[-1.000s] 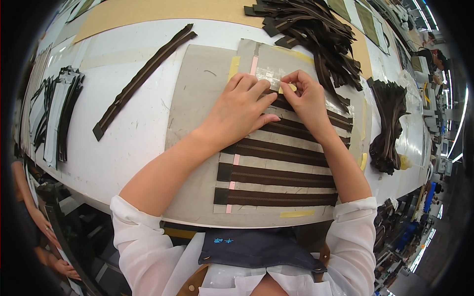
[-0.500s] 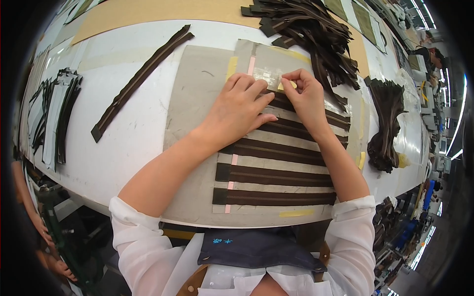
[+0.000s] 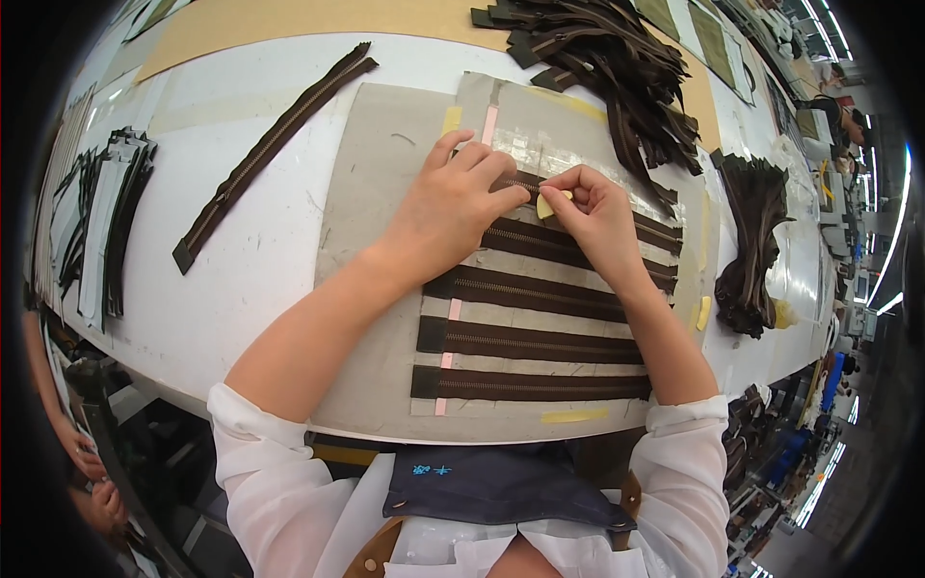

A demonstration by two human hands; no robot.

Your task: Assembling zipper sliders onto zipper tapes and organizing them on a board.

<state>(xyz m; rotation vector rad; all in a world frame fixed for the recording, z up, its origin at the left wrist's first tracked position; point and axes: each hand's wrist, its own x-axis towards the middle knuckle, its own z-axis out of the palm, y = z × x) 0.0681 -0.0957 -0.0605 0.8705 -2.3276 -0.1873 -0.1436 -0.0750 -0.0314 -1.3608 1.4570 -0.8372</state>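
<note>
right grip (image 3: 599, 210): pinches yellow piece (image 3: 552, 206) | left grip (image 3: 445, 207): over top zipper (image 3: 523, 180) | grey board (image 3: 371, 183): five brown zippers (image 3: 540, 293)

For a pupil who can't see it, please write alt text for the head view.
The right hand pinches a yellow piece over brown zippers laid in rows on a grey board, the left hand close beside it. A zipper heap lies at the board's far right corner.

Bright, even light across the smooth white counter (image 3: 251, 299)! Glare glints off clear glossy tape (image 3: 522, 135) just beyond the right hand (image 3: 590, 204); long white tube lights (image 3: 825, 484) blaze far right of it, fisheye bending the counter's edge!
</note>
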